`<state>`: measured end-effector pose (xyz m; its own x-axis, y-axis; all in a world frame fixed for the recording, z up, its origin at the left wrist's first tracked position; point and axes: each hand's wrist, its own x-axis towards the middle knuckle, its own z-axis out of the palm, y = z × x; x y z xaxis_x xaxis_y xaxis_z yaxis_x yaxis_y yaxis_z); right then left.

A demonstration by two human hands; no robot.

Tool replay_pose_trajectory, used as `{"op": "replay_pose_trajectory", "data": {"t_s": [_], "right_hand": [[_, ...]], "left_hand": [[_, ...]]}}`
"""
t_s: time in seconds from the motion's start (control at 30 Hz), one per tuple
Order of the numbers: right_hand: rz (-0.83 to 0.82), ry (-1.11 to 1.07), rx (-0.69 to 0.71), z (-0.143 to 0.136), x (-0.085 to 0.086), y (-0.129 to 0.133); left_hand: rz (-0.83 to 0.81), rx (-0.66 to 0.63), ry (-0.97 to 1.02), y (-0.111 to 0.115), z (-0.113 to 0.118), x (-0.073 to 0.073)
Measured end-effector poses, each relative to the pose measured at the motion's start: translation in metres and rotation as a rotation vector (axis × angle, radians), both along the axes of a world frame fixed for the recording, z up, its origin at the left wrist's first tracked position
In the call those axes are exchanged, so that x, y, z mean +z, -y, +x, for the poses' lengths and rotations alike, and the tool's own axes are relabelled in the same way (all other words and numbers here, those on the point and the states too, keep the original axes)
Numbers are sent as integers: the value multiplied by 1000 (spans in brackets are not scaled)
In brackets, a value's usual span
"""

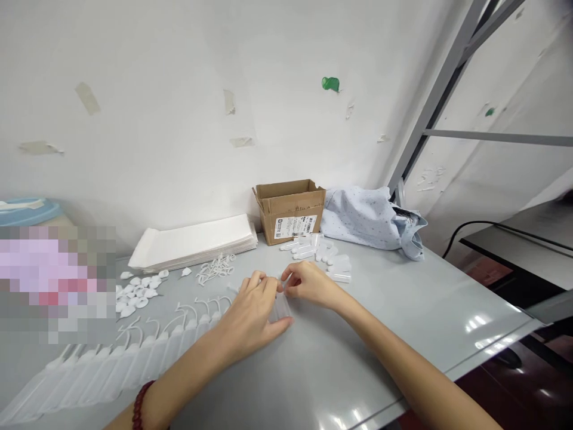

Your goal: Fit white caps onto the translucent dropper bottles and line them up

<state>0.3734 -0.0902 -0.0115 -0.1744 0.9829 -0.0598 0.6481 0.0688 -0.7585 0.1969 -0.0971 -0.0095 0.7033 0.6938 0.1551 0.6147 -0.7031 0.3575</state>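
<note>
Over a clear plastic tube (pixel 282 307) on the grey table, my left hand (pixel 257 307) has its fingers curled and its thumb stretched along the near side. Beside it, my right hand (pixel 311 283) pinches near the tube's upper end; whatever sits between its fingertips is too small to make out. A row of translucent tubes (pixel 129 364) with white tops and thin white straps lies left of my left hand, partly behind my forearm. Loose translucent tubes (pixel 340 266) lie beyond my right hand. White pointed caps (pixel 138 292) and looped white straps (pixel 217 269) lie in two piles.
Against the wall are a stack of white sheets or envelopes (pixel 197 242), an open cardboard box (pixel 290 221) and light blue cloth (pixel 362 218). A metal frame (pixel 430 113) rises at right. A blurred-out patch (pixel 49 275) covers the left edge.
</note>
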Motion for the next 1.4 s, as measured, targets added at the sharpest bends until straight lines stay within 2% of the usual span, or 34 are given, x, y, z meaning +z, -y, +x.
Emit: {"op": "replay_pose_trajectory", "data": {"t_s": [0.17,0.47,0.6,0.67,0.73,0.87,0.93,1.07,1.17,1.27,1.4], "right_hand": [[-9,10,-2,2,1,-2],[37,113,-7,9,7,-3],[171,293,-150,17,3,-10],[265,414,-247,19,-2,-16],[348,518,-279,18,-8,-22],[450,667,-189,12,-19,-32],[474,724,-141,10,-22,-35],[492,799,-103,6,-22,-41],[476,832,-94,1,-17,-46],[452,863,-98,-3,-13,-50],[439,889,-103,-3,-17,-54]], "left_hand": [[11,-13,16,0,0,0],[-80,29,18,0,-2,3],[-107,54,111,-4,-11,11],[-91,87,147,-6,-19,16],[-58,141,157,-10,-30,21],[60,269,105,-27,-67,24],[116,344,59,-39,-90,22],[133,408,47,-59,-126,15],[131,393,58,-67,-137,8],[131,364,82,-68,-137,1],[128,324,107,-64,-134,-8]]}}
